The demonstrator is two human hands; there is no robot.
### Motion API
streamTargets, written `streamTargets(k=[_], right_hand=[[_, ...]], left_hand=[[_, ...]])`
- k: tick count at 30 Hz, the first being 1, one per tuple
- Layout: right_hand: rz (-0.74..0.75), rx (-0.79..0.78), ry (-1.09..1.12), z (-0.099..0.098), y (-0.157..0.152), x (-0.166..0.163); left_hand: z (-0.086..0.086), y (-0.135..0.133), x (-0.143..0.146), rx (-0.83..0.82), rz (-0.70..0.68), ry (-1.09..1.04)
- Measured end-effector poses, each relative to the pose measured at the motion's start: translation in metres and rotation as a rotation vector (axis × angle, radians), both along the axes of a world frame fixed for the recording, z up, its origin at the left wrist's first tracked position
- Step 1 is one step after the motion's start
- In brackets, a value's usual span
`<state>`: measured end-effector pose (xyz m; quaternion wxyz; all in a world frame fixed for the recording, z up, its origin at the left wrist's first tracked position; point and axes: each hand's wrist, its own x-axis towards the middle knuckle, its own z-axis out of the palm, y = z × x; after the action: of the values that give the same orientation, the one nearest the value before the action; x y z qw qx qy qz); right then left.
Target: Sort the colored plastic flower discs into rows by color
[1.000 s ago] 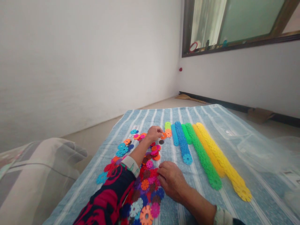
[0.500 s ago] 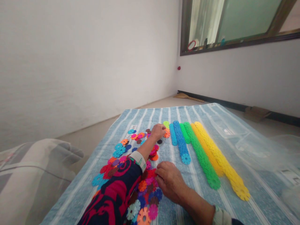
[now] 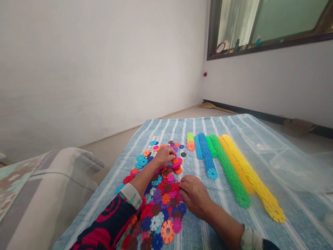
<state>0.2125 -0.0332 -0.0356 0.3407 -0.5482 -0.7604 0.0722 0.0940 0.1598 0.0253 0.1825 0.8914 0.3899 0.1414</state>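
Observation:
A loose pile of plastic snowflake discs (image 3: 168, 229), in red, blue, orange, purple and brown, spreads over the striped cloth. Above its far part is my left hand (image 3: 165, 156), its fingers bent and closed at the tips on a red snowflake disc (image 3: 175, 156). My right hand (image 3: 195, 196) rests by the pile's right edge, fingers curled together against the red discs; what they hold, if anything, is hidden. To the right lie overlapping rows of discs: a blue row (image 3: 206, 152), a green row (image 3: 230, 173) and a yellow row (image 3: 256, 180). An orange disc (image 3: 190, 146) touches a lime disc (image 3: 190, 136).
Blue-and-white striped cloth (image 3: 205, 236) covers the table. Clear plastic bags (image 3: 293, 170) lie on its right side. A fabric-covered seat or bed (image 3: 70, 173) stands at the left. Beyond are white walls, a window (image 3: 283, 21) and a broom (image 3: 215, 107) on the floor.
My left hand has moved from the orange disc back leftward to the pile, leaving that disc below the lime one. My right hand keeps its place by the pile. The view has shifted slightly.

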Motion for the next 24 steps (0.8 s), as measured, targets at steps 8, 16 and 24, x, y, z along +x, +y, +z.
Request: streamTargets(k=[8, 16, 24], right_hand=[[0.032, 0.005, 0.044, -0.003, -0.002, 0.002], [0.031, 0.003, 0.051, -0.002, -0.003, 0.003], [0.044, 0.033, 0.073, -0.005, -0.004, 0.004]], left_hand=[[0.001, -0.046, -0.034, 0.053, -0.017, 0.088], [0.000, -0.069, -0.076, 0.079, 0.063, 0.037], [0.000, -0.093, -0.105, 0.103, 0.140, -0.013]])
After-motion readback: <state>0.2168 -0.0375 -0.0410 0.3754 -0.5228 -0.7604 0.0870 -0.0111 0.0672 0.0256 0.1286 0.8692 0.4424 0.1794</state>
